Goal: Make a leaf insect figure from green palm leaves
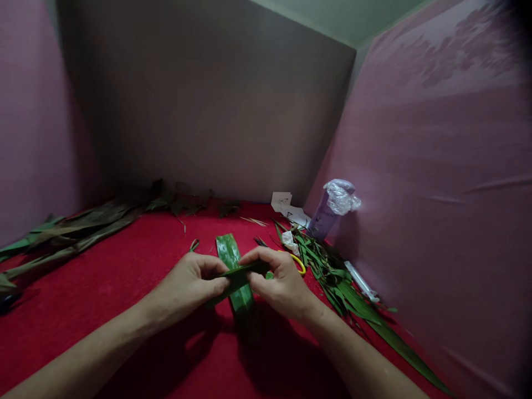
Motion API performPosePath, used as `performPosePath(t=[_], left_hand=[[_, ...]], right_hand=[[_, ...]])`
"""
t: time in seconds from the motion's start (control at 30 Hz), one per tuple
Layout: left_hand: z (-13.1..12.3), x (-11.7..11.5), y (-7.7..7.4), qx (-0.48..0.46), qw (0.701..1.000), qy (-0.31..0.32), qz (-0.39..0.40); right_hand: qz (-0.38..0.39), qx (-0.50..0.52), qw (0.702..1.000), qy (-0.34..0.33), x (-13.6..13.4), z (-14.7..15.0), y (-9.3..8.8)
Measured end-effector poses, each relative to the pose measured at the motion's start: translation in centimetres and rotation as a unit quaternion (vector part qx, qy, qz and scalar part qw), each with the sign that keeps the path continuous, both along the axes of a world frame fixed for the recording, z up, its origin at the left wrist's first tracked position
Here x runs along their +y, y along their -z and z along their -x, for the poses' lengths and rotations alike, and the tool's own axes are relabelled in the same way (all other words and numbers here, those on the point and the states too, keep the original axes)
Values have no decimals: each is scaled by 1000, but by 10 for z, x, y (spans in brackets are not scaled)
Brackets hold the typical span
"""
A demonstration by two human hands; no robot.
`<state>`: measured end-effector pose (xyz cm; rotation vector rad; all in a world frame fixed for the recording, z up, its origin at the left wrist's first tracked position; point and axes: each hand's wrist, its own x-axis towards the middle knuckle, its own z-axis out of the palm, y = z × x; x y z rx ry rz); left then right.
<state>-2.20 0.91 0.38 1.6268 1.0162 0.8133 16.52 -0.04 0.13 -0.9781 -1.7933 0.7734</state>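
A narrow green leaf strip (239,272) is held crosswise between both hands, just above the red cloth (124,271). My left hand (189,282) pinches its left end and my right hand (280,280) pinches its right end, fingers closed. Under the strip a broad green leaf piece (228,250) lies lengthwise on the cloth, running away from me. A yellow loop (300,262), like a scissor handle, shows just behind my right hand.
Long dried and green leaves (70,230) lie along the back left. A heap of green leaf cuttings (332,274) lies at the right by the pink wall. There stand a purple bottle with a plastic wrap (330,213) and white paper scraps (286,205).
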Motion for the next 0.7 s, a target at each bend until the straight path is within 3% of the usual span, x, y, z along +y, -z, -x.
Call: performPosePath(t=[0.13, 0.27, 0.43, 0.53, 0.7], left_hand=[[0, -1, -5, -66, 995, -39, 69], [-5, -3, -7, -100, 991, -58, 71], [-12, -7, -3, -126, 987, -72, 75], [-14, -7, 0, -127, 984, -70, 103], [-14, -7, 1, -116, 984, -68, 113]], right_hand=[[127, 165, 977, -55, 5, 2, 1], [180, 193, 961, -82, 7, 9, 7], [172, 202, 963, -37, 3, 18, 12], [155, 195, 967, -47, 1, 19, 13], [87, 105, 990, -31, -1, 17, 16]])
